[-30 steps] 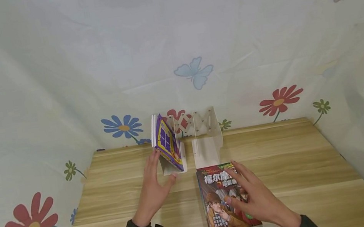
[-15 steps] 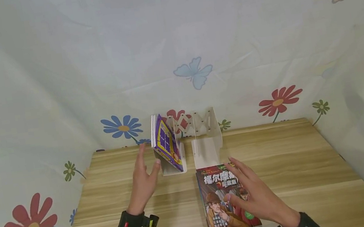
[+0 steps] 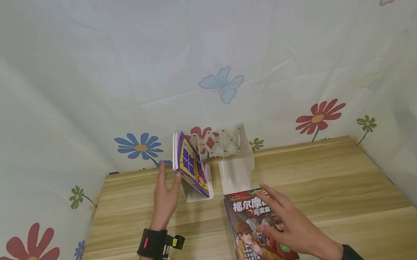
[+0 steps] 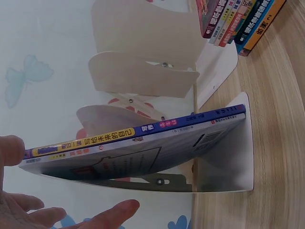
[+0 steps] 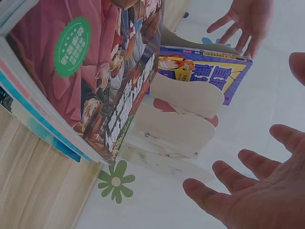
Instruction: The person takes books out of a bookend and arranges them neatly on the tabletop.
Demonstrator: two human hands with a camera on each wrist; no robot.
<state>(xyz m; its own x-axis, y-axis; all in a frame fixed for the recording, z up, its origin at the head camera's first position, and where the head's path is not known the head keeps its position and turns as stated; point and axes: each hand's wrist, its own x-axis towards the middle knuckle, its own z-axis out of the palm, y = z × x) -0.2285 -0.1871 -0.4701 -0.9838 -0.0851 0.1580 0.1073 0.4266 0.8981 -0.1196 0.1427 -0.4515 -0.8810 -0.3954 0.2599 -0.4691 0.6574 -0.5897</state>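
A purple-and-yellow book and a thinner white-backed book lean together in the left section of a white expandable bookend. Beside them is my left hand, its fingers extended along the left side. Its thumb is at the near upper corner of the purple book's spine and appears to touch it. My right hand is spread above the right side of a stack of books, partly hiding the top cover. In the right wrist view, a gap shows between the right fingers and the books.
The wood-grain table extends on both sides of the stack. Behind it hangs a pale curtain printed with flowers and butterflies. Several coloured spines of the stack show in the left wrist view.
My left hand has drawn left from the books, then risen slightly, bringing its thumb to the purple book's spine. The right hand and the stack have hardly moved.
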